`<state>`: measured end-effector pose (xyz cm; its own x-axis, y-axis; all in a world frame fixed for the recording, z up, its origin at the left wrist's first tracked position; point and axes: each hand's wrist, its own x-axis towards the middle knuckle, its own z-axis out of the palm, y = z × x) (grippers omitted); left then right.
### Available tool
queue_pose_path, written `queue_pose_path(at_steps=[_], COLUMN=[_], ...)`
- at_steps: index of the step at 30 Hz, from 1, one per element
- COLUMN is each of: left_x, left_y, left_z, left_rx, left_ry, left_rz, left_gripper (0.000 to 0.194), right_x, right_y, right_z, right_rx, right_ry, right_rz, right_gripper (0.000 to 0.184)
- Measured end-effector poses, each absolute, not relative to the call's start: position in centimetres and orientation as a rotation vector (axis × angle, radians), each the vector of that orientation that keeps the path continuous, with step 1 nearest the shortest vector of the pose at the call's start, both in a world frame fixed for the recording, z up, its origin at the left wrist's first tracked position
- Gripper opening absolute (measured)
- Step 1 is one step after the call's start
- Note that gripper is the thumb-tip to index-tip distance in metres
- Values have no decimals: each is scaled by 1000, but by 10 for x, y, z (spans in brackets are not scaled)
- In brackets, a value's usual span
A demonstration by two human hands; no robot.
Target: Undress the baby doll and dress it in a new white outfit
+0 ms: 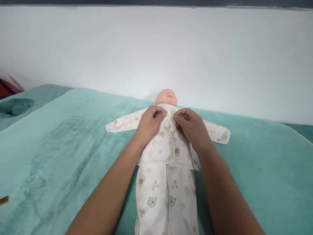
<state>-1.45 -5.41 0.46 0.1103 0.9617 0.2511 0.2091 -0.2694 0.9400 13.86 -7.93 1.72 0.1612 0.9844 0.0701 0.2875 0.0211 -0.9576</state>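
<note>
A baby doll (166, 96) lies on its back with its head toward the wall. It wears a white baby jacket (156, 151) printed with small animals, its sleeves spread to both sides, and matching trousers (158, 189). My left hand (153, 122) pinches the jacket's front edge just below the neck. Opposite it, my right hand (189, 122) pinches the other front edge beside a small round button (170, 116). Both hands rest close together on the doll's chest. Lower down, the two front panels meet and part slightly at the hem.
A teal plush cover (61, 156) lies beneath the doll. Behind it rises a white wall (156, 49). A red object (8, 89) stands at the far left, and a small yellow label (4, 200) shows at the left edge.
</note>
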Motion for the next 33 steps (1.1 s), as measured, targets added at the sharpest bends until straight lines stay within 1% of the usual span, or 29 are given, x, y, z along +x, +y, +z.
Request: queue_pose_path(at_steps=[5, 10, 14, 19, 26, 30, 33], left_x=[-17, -21, -28, -34, -43, -43, -41], left_y=[-65, -75, -81, -83, -81, -82, -82], left_z=[12, 8, 0, -2, 3, 3, 3], left_rx=[1609, 1694, 1744, 1820, 1875, 1914, 1909], left_ry=[1169, 1065, 1032, 1008, 914, 913, 923], left_rz=[1213, 1190, 1136, 1048, 896, 886, 909], left_gripper=[12, 14, 15, 11, 10, 6, 11], right_x=[148, 154, 142, 120, 113, 122, 129], right_y=[-93, -109, -116, -118, -122, -125, -126], right_z=[36, 48, 47, 45, 44, 44, 41], right_rx=[-1622, -1749, -1829, -2006, -2001, -1933, -1847], right_ry=[-1584, -1976, -2072, -2093, -2066, -2058, -1997], right_rz=[759, 678, 475, 274, 300, 408, 519], right_gripper=[10, 15, 18, 21, 22, 21, 26])
